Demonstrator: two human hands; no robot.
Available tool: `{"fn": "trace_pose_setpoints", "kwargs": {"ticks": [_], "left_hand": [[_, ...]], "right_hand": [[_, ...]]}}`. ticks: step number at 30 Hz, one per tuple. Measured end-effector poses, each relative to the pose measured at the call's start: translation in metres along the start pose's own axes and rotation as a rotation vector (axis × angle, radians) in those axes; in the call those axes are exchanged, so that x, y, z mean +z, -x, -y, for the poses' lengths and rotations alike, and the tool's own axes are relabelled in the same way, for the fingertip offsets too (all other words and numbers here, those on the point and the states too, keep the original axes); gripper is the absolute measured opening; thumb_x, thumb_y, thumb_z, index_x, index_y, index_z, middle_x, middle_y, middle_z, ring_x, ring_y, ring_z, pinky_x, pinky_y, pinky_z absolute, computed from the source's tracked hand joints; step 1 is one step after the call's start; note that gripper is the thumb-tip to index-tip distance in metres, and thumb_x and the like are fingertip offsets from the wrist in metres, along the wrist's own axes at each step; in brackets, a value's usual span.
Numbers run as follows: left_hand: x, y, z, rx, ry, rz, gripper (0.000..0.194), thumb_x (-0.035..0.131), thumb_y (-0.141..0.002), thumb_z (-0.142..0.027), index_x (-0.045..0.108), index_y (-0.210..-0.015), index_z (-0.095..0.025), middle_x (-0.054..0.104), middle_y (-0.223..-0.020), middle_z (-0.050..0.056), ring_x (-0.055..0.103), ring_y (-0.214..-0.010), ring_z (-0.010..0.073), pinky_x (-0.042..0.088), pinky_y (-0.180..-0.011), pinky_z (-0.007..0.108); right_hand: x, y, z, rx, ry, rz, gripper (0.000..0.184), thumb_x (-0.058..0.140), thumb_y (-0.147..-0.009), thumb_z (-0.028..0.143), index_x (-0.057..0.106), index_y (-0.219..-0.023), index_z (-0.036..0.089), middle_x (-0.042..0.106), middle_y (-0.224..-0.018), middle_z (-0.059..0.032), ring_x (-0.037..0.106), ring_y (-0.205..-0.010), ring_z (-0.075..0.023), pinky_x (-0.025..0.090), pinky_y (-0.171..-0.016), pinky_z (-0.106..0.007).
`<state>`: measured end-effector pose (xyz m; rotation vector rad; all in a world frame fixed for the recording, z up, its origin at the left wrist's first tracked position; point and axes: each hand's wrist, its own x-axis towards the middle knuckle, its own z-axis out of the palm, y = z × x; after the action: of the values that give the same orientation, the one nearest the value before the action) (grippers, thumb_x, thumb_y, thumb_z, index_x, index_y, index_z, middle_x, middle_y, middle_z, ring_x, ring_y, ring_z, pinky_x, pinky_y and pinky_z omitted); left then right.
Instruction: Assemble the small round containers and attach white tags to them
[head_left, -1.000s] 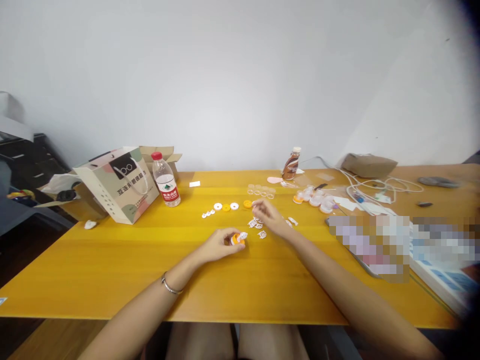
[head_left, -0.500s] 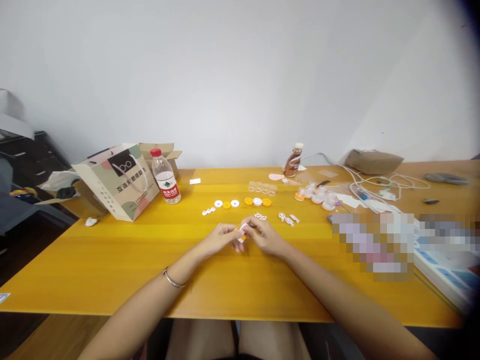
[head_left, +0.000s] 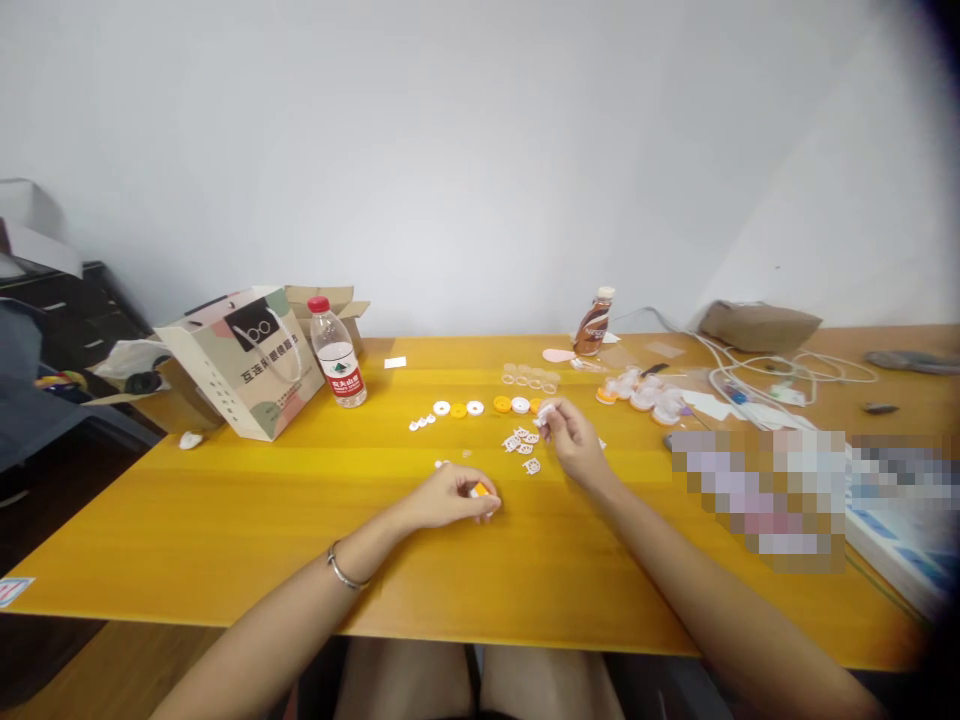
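Observation:
My left hand rests low over the table, fingers curled around a small orange-and-white plastic piece. Farther forward and to the right, my right hand pinches a small white plastic piece; its exact shape is too small to make out. Several white openwork plastic pieces lie between the hands, with one single openwork piece nearer me. Just behind the right fingertips runs a row of orange and white round caps, its right end partly covered. Small white bits lie beyond my left hand.
Another row of white and orange rings sits left of centre, beside small white knobs. Clear rings stand behind. A water bottle and paper bag are left; a brown drink bottle, clear-domed parts and cables right.
My hands were together on the orange-and-white piece and are now apart. The left keeps it; the right has moved forward and right and holds a white piece. More openwork pieces show between them.

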<state>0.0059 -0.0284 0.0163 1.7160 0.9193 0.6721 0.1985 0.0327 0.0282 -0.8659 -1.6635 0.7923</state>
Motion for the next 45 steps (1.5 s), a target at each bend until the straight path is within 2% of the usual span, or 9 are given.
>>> {"fn": "trace_pose_setpoints", "kwargs": {"ticks": [5, 12, 16, 18, 21, 23, 26, 34, 45], "left_hand": [[0.006, -0.002, -0.007, 0.201, -0.354, -0.069, 0.037, 0.064, -0.069, -0.041, 0.062, -0.097, -0.017, 0.056, -0.093, 0.006, 0.051, -0.088, 0.0163, 0.039, -0.082, 0.027], [0.011, 0.002, 0.001, 0.235, -0.566, 0.013, 0.043, 0.064, -0.069, -0.041, 0.059, -0.106, -0.020, 0.056, -0.095, 0.006, 0.049, -0.091, 0.0184, 0.037, -0.084, 0.030], [0.009, 0.002, -0.002, 0.212, -0.533, -0.080, 0.042, 0.063, -0.067, -0.049, 0.061, -0.095, -0.018, 0.059, -0.090, 0.005, 0.052, -0.085, 0.0178, 0.038, -0.079, 0.028], [0.006, 0.002, -0.003, 0.145, -0.467, -0.209, 0.035, 0.050, -0.077, -0.049, 0.062, -0.083, -0.016, 0.059, -0.079, 0.003, 0.053, -0.075, 0.0148, 0.039, -0.072, 0.025], [0.001, -0.001, -0.002, 0.074, -0.375, -0.404, 0.040, 0.034, -0.086, -0.046, 0.057, -0.076, -0.014, 0.056, -0.070, 0.001, 0.051, -0.066, 0.0120, 0.039, -0.064, 0.022], [0.000, -0.002, 0.000, 0.077, -0.345, -0.428, 0.039, 0.033, -0.087, -0.045, 0.055, -0.076, -0.014, 0.055, -0.069, 0.000, 0.050, -0.066, 0.0111, 0.039, -0.063, 0.021], [0.001, -0.003, 0.001, 0.110, -0.351, -0.378, 0.037, 0.033, -0.088, -0.042, 0.054, -0.074, -0.014, 0.055, -0.067, -0.001, 0.050, -0.064, 0.0103, 0.039, -0.063, 0.020], [0.008, -0.001, -0.003, 0.184, -0.494, -0.414, 0.031, 0.034, -0.089, -0.033, 0.060, -0.086, -0.017, 0.063, -0.079, 0.003, 0.057, -0.072, 0.0133, 0.041, -0.070, 0.022], [0.008, -0.001, -0.002, 0.181, -0.623, -0.445, 0.031, 0.034, -0.089, -0.030, 0.063, -0.088, -0.018, 0.066, -0.083, 0.004, 0.058, -0.076, 0.0157, 0.041, -0.073, 0.024]], "right_hand": [[0.002, 0.002, -0.005, 0.077, -0.114, 0.245, 0.022, 0.053, -0.077, 0.040, 0.053, -0.084, 0.019, 0.060, -0.079, -0.0022, 0.057, -0.072, -0.0138, 0.045, -0.069, -0.027], [0.003, 0.006, 0.000, 0.115, -0.107, 0.368, 0.026, 0.056, -0.075, 0.037, 0.058, -0.093, 0.019, 0.064, -0.089, -0.0046, 0.058, -0.084, -0.0163, 0.045, -0.078, -0.031], [0.003, 0.008, 0.001, 0.094, -0.090, 0.401, 0.025, 0.057, -0.075, 0.036, 0.060, -0.093, 0.019, 0.063, -0.091, -0.0050, 0.057, -0.086, -0.0168, 0.044, -0.081, -0.033], [0.004, 0.009, 0.001, 0.075, -0.091, 0.417, 0.023, 0.057, -0.075, 0.034, 0.060, -0.092, 0.019, 0.063, -0.092, -0.0052, 0.057, -0.087, -0.0170, 0.044, -0.081, -0.033], [0.003, 0.011, 0.002, 0.025, -0.068, 0.447, 0.021, 0.057, -0.076, 0.032, 0.061, -0.092, 0.019, 0.062, -0.091, -0.0049, 0.056, -0.085, -0.0160, 0.044, -0.081, -0.033], [0.003, 0.012, 0.003, -0.011, -0.039, 0.489, 0.020, 0.056, -0.077, 0.030, 0.062, -0.092, 0.019, 0.061, -0.089, -0.0047, 0.055, -0.082, -0.0152, 0.043, -0.080, -0.032], [0.004, 0.014, 0.004, -0.031, -0.029, 0.543, 0.021, 0.055, -0.077, 0.030, 0.062, -0.093, 0.019, 0.061, -0.087, -0.0045, 0.054, -0.080, -0.0144, 0.043, -0.079, -0.031], [0.007, 0.017, 0.003, 0.212, -0.226, 0.538, 0.025, 0.055, -0.077, 0.036, 0.061, -0.092, 0.017, 0.064, -0.085, -0.0046, 0.059, -0.078, -0.0143, 0.046, -0.076, -0.030], [0.008, 0.016, -0.008, 0.272, -0.299, 0.513, 0.026, 0.062, -0.070, 0.037, 0.066, -0.084, 0.015, 0.066, -0.074, -0.0040, 0.061, -0.068, -0.0137, 0.049, -0.070, -0.029]]}}
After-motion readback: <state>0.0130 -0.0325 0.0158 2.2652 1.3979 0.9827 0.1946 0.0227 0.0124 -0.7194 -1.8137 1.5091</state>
